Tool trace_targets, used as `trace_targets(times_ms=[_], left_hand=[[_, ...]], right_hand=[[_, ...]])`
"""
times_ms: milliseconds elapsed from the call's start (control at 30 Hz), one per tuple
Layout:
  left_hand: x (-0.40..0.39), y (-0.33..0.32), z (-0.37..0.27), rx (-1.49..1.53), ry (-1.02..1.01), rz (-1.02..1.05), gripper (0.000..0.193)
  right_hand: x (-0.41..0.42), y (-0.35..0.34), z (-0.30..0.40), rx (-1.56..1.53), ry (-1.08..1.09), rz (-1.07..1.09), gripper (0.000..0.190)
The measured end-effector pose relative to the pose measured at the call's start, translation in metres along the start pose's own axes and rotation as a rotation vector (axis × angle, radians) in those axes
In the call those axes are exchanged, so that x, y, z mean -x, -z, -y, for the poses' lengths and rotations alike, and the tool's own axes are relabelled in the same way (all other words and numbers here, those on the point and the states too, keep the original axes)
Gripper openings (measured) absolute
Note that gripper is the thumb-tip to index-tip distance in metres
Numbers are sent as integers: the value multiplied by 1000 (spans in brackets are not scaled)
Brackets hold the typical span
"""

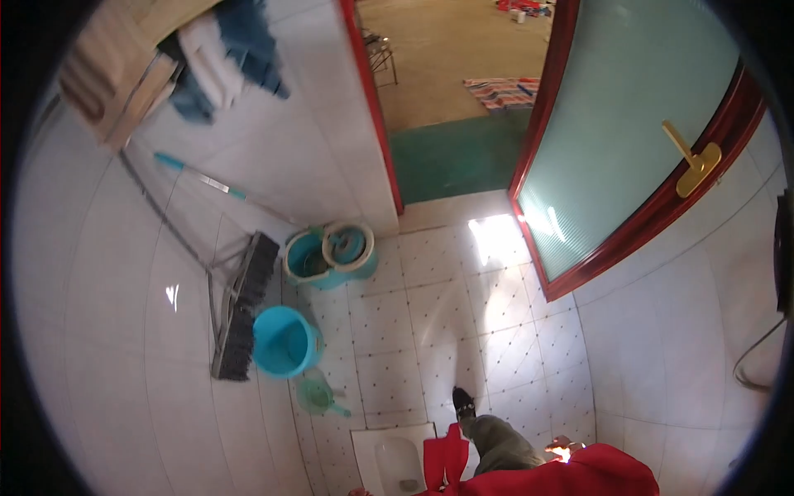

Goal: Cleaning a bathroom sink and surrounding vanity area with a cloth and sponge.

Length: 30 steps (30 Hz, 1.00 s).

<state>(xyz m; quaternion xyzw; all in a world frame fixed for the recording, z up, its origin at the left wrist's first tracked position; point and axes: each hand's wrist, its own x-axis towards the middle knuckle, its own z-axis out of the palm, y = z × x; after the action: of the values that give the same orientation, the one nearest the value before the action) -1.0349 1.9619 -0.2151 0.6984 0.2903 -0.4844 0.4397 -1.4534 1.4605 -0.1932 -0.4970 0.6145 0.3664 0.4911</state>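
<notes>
My right hand (563,447) shows beside the red sleeve at the lower right, partly in bright light. Nothing can be made out in it, and how its fingers lie is unclear. Of my left hand (360,492) only a sliver appears at the bottom edge, next to the white squat toilet (397,456). Red fabric ties (445,456) hang from my clothing over the toilet's right side. One black shoe (463,403) is on the tiled floor (446,347). A green plastic dipper (317,397) lies left of it, close to a blue bucket (285,342).
A wide broom (245,304) leans on the left wall. Behind the bucket stands a mop bucket (329,254) with a wringer basket; a blue-handled pole (205,180) rises from it. Cloths (248,46) hang above. A red-framed glass door (620,136) stands open onto a green mat (456,155).
</notes>
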Motion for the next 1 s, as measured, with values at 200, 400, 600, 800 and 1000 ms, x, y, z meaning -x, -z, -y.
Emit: trace_targets(times_ms=[200,400,600,800,1000], left_hand=[[22,-65,-132,-712,-557,49,22],[-20,-133,-228,-882,-558,83,24],[-63,-277,-515,-1107,-489,165,27],[-37,-453,-734,-388,-681,310,25],[-27,-558,-841,-531,-826,226,20]], right_hand=[[40,97,173,-862,44,105,33],[21,166,282,-929,143,82,33],[20,227,298,-1289,41,87,25],[29,264,362,-1216,14,-133,20],[40,344,634,-1318,36,-129,19]])
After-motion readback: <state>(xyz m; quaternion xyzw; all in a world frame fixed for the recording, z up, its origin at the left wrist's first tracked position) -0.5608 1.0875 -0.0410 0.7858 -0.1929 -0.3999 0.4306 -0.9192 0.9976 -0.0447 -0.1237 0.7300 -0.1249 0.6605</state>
